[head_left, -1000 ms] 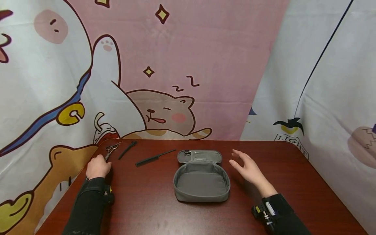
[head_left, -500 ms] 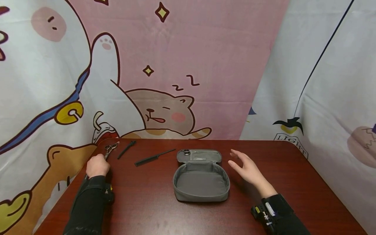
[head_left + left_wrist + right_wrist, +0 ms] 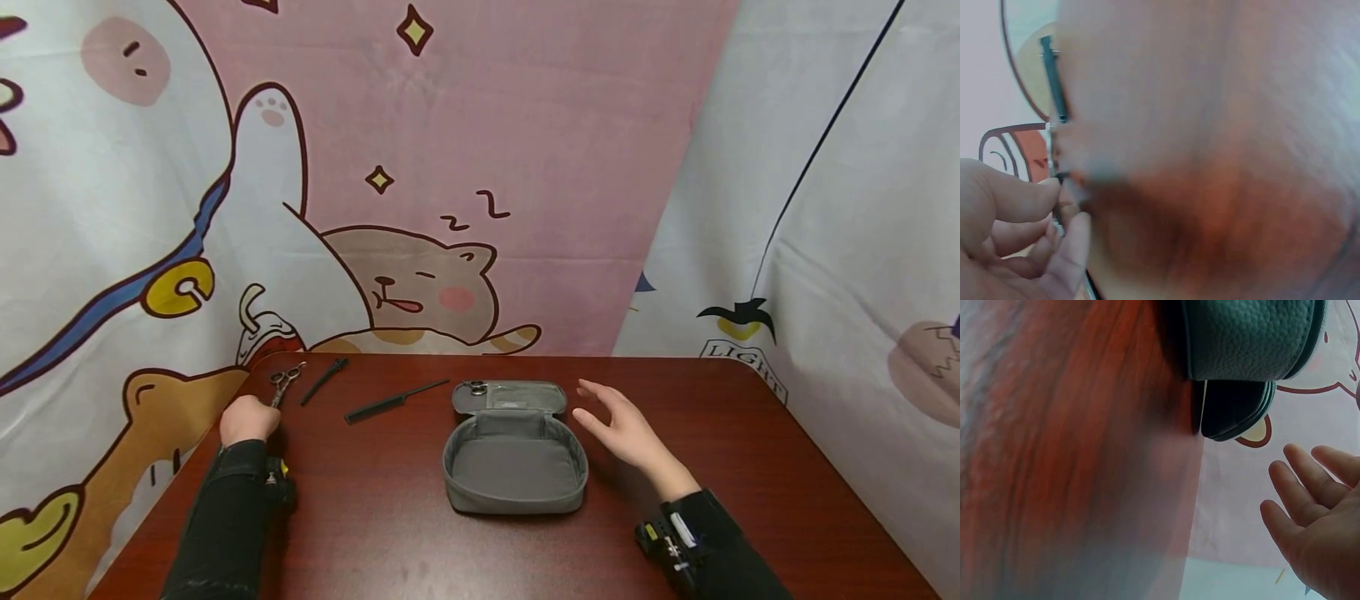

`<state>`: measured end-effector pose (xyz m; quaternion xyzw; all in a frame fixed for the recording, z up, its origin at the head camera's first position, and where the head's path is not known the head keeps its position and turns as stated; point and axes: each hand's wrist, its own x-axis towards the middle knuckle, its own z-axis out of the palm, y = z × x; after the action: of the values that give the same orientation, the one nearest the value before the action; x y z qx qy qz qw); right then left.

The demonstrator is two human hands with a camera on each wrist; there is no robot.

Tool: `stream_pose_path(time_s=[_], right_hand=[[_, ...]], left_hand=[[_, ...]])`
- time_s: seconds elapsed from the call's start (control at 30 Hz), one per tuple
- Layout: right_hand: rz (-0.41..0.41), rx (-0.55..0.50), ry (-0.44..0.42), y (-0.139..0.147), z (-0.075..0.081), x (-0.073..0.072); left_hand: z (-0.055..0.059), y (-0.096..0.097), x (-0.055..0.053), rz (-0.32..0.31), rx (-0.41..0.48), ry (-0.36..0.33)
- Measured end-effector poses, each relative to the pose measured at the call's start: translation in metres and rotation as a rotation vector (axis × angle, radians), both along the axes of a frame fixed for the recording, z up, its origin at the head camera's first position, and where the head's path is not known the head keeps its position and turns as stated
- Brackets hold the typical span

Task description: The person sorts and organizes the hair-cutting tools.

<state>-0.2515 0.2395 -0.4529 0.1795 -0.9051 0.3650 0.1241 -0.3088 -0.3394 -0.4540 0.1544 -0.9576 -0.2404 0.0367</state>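
1. While your left hand sits at the blade end of the scissors, far left on the counter, check that grip: fingers curl narrowly there, but I cannot tell whether they hold metal.
2. Pinching both blades together should stop the handles spreading.
3. Lift clear of the thin dark tool beside them.
4. Your right hand, wide and holding nothing, could steady the nearby grey case.

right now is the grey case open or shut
Open: in the head view, the grey case has its lid folded back at the far side, baring the inside.
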Motion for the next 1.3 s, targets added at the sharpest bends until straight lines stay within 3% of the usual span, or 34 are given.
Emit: stream_pose_path(time_s=[0.13, 0.23, 0.4, 0.63, 0.77, 0.87, 1.0, 1.17, 1.3], right_hand=[[0.011, 0.005, 0.004, -0.005, 0.003, 0.000], [0.020, 0.011, -0.001, -0.007, 0.004, 0.000], [0.022, 0.020, -0.012, -0.009, 0.006, 0.000], [0.026, 0.019, -0.018, -0.010, 0.007, 0.000], [0.026, 0.017, -0.015, -0.010, 0.007, 0.000], [0.026, 0.018, -0.015, -0.011, 0.007, 0.001], [0.032, 0.020, -0.009, -0.014, 0.009, 0.001], [0.053, 0.013, 0.008, -0.023, 0.015, 0.000], [0.083, -0.002, 0.012, -0.033, 0.021, -0.002]], left_hand=[[0.007, 0.000, 0.003, 0.030, 0.189, -0.057], [0.008, -0.002, 0.004, 0.073, 0.378, -0.083], [0.006, -0.007, 0.002, 0.130, 0.693, -0.076], [0.005, -0.008, -0.001, 0.166, 1.029, -0.111], [0.005, -0.007, 0.000, 0.146, 1.132, -0.156], [0.005, -0.001, 0.005, 0.167, 1.174, -0.137], [0.003, 0.009, 0.009, 0.200, 1.226, -0.054], [0.000, 0.028, 0.010, 0.213, 1.204, 0.092], [0.001, 0.045, 0.010, 0.189, 1.172, 0.146]])
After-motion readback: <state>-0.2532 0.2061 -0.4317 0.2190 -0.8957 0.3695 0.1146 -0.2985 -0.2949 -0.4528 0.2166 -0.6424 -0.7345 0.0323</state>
